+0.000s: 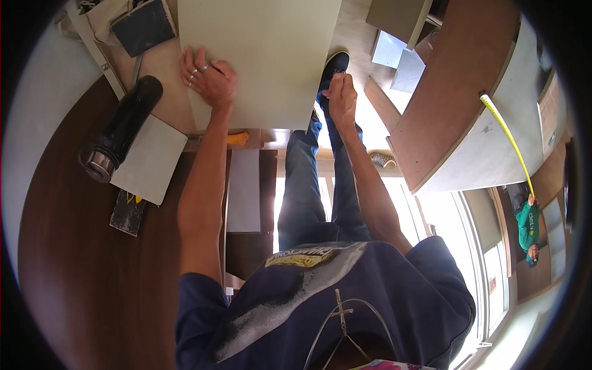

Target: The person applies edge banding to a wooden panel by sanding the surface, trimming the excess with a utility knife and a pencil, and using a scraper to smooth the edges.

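Observation:
A large pale board [262, 58] stretches away in front of me. My left hand [209, 79] lies on it along its left edge, fingers spread, with rings on them. Just off the board's right edge is my right hand [341, 102], its fingers curled closed above my leg and dark shoe. Whether anything small sits inside those fingers cannot be made out. Left of my left forearm, a black bottle [126, 126] with a metallic cap lies by a white panel [151, 157].
A dark block-shaped object [143, 28] rests at the upper left. Dark brown wood surface [80, 246] fills the left. At right stands a curved-looking brown and white panel [453, 92], with a yellow tape measure [509, 132] stretched from it to another person [528, 228] in green.

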